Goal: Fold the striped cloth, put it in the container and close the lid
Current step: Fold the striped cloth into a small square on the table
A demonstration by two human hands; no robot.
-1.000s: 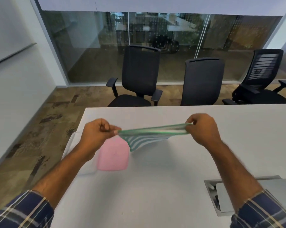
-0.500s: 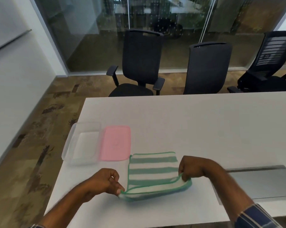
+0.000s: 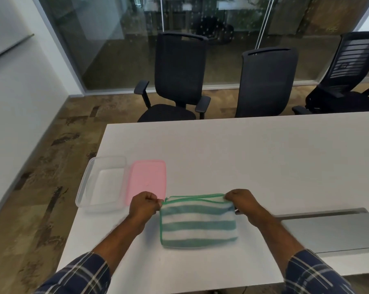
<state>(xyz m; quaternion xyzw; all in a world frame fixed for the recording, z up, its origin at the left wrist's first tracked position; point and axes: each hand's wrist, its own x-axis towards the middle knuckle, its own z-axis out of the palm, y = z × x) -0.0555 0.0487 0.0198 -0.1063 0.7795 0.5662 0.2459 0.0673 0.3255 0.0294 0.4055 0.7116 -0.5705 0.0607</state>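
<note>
The green-and-white striped cloth [image 3: 198, 221] lies folded in a rectangle on the white table [image 3: 253, 158], near its front edge. My left hand [image 3: 144, 205] pinches the cloth's far left corner. My right hand [image 3: 242, 200] pinches its far right corner. Both hold the doubled far edge just above the tabletop. A clear plastic container [image 3: 103, 185] stands open to the left near the table's left edge. Its pink lid [image 3: 147, 179] lies flat beside it, between the container and my left hand.
A grey metal cable hatch [image 3: 336, 230] is set into the table at the right. Three black office chairs [image 3: 179, 77] stand beyond the far edge, in front of a glass wall. The table's left edge drops to patterned carpet.
Both hands carried the cloth's near edge away from me over to the far edge, folding it in half. A second ago the cloth was stretched in the air.
</note>
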